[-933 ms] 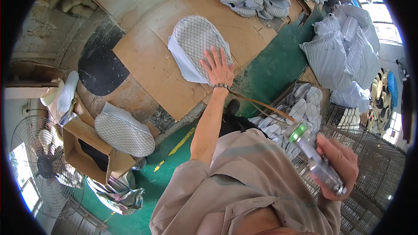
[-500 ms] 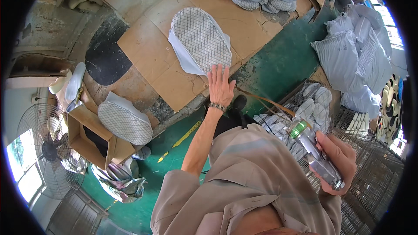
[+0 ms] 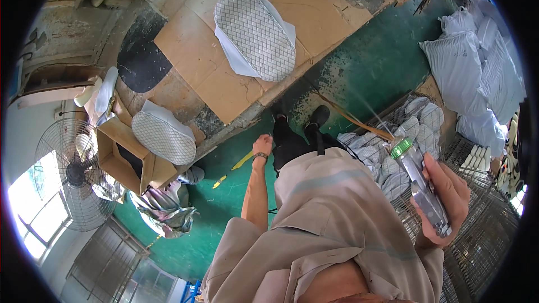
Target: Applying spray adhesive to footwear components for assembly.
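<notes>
My right hand [image 3: 446,196] is closed around a silver spray gun [image 3: 422,191] with a green nozzle cap, held over a wire cage at my right side. My left hand [image 3: 262,146], a band on its wrist, hangs low by my left thigh with nothing in it, above the green floor. A white quilted pad [image 3: 255,35] with a diamond grid lies flat on the cardboard-covered table [image 3: 196,56] in front of me, well beyond the left hand.
A second quilted pad [image 3: 163,132] rests on an open cardboard box [image 3: 120,157] at the left. A standing fan [image 3: 73,174] is further left. The wire cage [image 3: 477,235] holds folded grey pieces [image 3: 387,146]. Stacked pads [image 3: 483,78] lie at right.
My left hand has come off the quilted pad on the table and dropped back to my side. The right hand holds the spray gun as before.
</notes>
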A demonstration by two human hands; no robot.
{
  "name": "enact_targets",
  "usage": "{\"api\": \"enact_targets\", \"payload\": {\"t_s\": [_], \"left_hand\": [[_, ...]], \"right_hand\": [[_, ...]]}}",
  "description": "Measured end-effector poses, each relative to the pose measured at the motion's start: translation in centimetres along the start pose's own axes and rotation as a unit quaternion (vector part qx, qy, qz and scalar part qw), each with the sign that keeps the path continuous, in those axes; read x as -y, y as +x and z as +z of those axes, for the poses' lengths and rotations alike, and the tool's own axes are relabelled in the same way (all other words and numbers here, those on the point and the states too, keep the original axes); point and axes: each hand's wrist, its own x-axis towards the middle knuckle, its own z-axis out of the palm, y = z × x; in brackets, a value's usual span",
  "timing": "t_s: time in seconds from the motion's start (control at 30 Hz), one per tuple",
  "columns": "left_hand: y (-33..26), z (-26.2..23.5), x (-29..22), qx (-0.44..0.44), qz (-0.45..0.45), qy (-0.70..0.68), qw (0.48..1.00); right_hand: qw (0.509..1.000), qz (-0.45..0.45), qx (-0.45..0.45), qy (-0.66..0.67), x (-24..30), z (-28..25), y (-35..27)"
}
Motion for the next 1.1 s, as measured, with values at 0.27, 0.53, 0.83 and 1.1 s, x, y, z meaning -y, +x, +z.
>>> {"api": "enact_targets", "payload": {"t_s": [0.27,0.53,0.83,1.1], "left_hand": [[-2.8,5.2,6.3,0.118,-0.362,-0.292,0.877],[-1.7,4.6,2.8,0.049,-0.285,-0.344,0.893],[-2.1,5.0,-0.1,0.029,-0.246,-0.364,0.898],[-4.7,8.2,2.7,0.065,-0.308,-0.349,0.883]], "right_hand": [[1.000,-0.004,0.014,0.008,-2.7,-1.9,-2.2],[0.999,0.006,0.039,-0.001,-5.0,-2.5,-3.5],[0.999,0.004,0.005,-0.051,-7.6,-3.3,-4.3],[0.997,-0.033,0.064,0.030,-10.6,-4.5,-5.8]]}}
